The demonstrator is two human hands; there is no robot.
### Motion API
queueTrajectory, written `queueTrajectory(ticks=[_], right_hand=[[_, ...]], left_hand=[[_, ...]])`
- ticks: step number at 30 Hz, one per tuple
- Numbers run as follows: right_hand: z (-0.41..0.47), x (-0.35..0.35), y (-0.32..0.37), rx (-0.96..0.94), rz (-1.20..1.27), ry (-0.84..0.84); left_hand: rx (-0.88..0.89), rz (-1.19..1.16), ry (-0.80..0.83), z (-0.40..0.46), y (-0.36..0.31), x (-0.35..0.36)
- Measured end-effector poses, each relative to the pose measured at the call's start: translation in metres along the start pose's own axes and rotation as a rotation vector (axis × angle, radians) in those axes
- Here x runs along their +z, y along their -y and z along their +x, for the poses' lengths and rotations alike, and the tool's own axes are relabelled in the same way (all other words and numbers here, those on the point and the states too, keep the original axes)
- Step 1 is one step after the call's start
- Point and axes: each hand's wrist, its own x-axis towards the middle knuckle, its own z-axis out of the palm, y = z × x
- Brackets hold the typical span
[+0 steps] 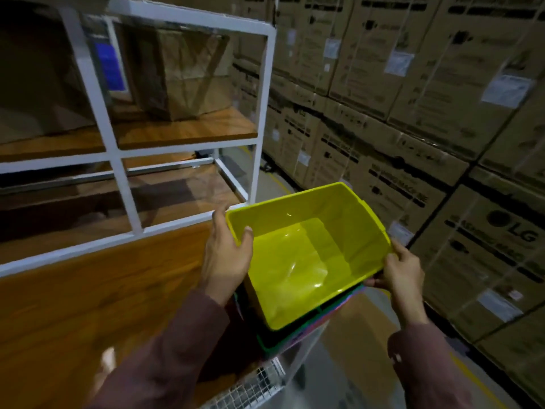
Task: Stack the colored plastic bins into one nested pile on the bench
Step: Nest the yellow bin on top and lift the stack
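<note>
Yellow bin (pixel 306 255) sits nested atop the pile, both hands' fingers (pixel 246 236) grasping its opposite rims.

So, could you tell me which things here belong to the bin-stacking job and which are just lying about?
Part of the job:
- yellow bin, held at its rim by the left hand and the right hand
- nested bins under it, green and pink edges showing
- wooden bench

Just lying about:
- white shelf frame
- brown box on the shelf
- stacked cartons
- wire mesh
</note>
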Motion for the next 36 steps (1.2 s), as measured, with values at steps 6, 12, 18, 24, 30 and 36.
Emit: queueTrajectory(ticks=[6, 12, 18, 24, 30, 36], right_hand=[[0.035, -0.005, -0.011, -0.139, -0.206, 0.189], [0.052, -0.025, -0.024, -0.24, -0.376, 0.404], [0.077, -0.024, -0.035, -0.419, -0.643, 0.271], [0.098, -0.004, -0.03, -0.586, -0.648, 0.386], [0.11, 0.002, -0.021, -0.656, -0.567, 0.398], [0.116, 0.022, -0.032, -0.673, -0.649, 0.379]], left_hand=[[-0.133, -0.032, -0.154, -0.036, 0.014, 0.027], [-0.131, 0.274, -0.263, -0.06, 0.02, 0.047], [-0.224, 0.474, -0.323, -0.066, -0.004, 0.055], [-0.326, 0.547, -0.318, -0.056, -0.021, 0.057], [-0.357, 0.677, -0.261, -0.049, -0.021, 0.054], [-0.25, 0.737, -0.201, -0.045, 0.012, 0.06]])
